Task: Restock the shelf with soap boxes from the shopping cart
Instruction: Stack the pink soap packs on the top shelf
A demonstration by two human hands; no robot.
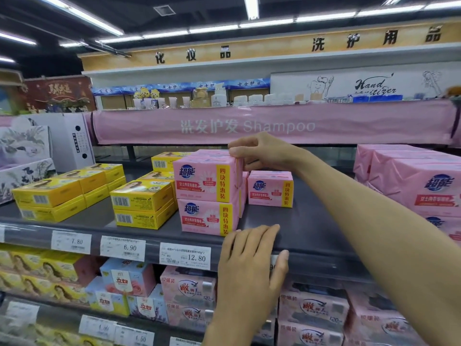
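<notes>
While the top pink soap box [204,179] is sitting squarely on a 2nd matching box [207,217] near the front of the dark shelf [311,221], the right hand [259,151] is gripping it at its upper right edge, with the fingers curling over the top corner. The right arm is reaching in from the right side, passing above the bare part of the shelf.

Just behind and to the right of this stack of 2, a single pink box [270,188] is standing alone, apart from the hand. The left hand [249,255] is resting on the shelf's front lip, its fingers lying straight and relaxed on the board and its thumb pressing against the rail below, holding nothing.

Beside that hand, a price tag [185,255] is showing 12.80. To the left of the pink stack, yellow boxes [142,196] are lying in piles of 2. Larger pink packs [411,178] are filling the shelf's far right end. Overhead, a pink banner [249,126] reading Shampoo is hanging across the unit.
</notes>
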